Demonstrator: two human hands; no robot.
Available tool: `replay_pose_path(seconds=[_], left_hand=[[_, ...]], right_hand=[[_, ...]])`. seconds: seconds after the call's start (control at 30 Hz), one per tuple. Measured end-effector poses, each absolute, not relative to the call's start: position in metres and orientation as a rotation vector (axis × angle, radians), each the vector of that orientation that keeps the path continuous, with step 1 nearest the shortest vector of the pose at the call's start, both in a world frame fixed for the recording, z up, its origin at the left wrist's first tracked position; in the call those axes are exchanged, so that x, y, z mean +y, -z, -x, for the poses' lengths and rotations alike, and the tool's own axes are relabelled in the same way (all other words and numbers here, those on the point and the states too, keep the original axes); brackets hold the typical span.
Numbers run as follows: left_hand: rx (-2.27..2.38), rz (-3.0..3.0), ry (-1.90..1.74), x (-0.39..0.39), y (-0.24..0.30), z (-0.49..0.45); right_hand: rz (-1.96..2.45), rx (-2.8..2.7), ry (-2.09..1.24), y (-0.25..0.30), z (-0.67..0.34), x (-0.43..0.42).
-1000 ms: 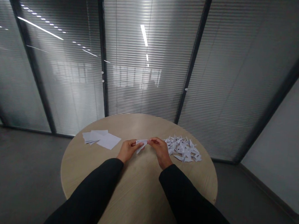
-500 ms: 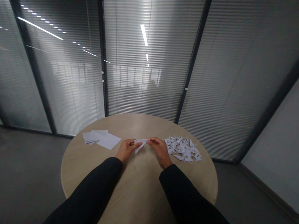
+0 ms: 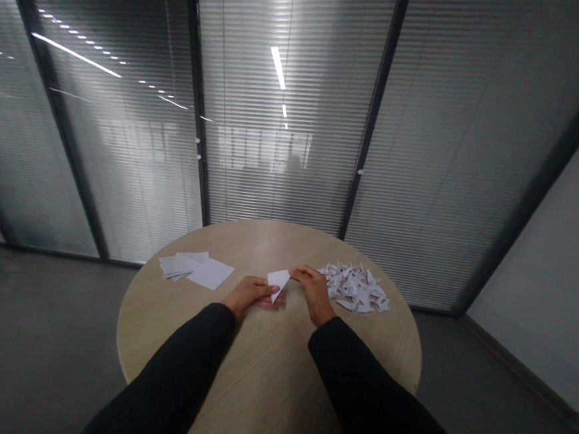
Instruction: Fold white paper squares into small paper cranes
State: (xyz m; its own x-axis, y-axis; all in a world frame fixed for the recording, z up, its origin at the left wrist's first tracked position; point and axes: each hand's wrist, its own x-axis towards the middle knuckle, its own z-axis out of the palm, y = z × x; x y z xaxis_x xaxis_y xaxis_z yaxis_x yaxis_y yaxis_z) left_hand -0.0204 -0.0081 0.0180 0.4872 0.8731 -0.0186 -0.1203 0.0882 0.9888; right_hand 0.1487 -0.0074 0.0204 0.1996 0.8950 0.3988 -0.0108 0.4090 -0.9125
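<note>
Both my hands hold a small white folded paper piece [image 3: 278, 282] above the middle of a round wooden table [image 3: 267, 376]. My left hand [image 3: 251, 293] pinches its lower tip, fingers closed. Closed on the paper's upper right corner are the fingers of my right hand [image 3: 314, 290]. The paper shows as a triangle pointing down. Both arms wear black sleeves.
A pile of several small folded white paper pieces [image 3: 357, 288] lies just right of my right hand. A loose stack of flat white sheets [image 3: 195, 267] lies to the left. Behind the table stand glass partitions with blinds [image 3: 288, 110]; grey floor surrounds it.
The paper went from a narrow horizontal strip to a downward-pointing triangle. My left hand shifted slightly lower, under its tip; my right hand stayed at the upper right corner.
</note>
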Motion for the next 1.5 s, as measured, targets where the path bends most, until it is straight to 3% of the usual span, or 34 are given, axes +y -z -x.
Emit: replay_pose_path(seconds=[1.5], left_hand=[[0.806, -1.319, -0.778, -0.0138, -0.0172, 0.0115]], right_hand=[[0.943, -1.069, -0.835, -0.0191, -0.1567, -0.0025]])
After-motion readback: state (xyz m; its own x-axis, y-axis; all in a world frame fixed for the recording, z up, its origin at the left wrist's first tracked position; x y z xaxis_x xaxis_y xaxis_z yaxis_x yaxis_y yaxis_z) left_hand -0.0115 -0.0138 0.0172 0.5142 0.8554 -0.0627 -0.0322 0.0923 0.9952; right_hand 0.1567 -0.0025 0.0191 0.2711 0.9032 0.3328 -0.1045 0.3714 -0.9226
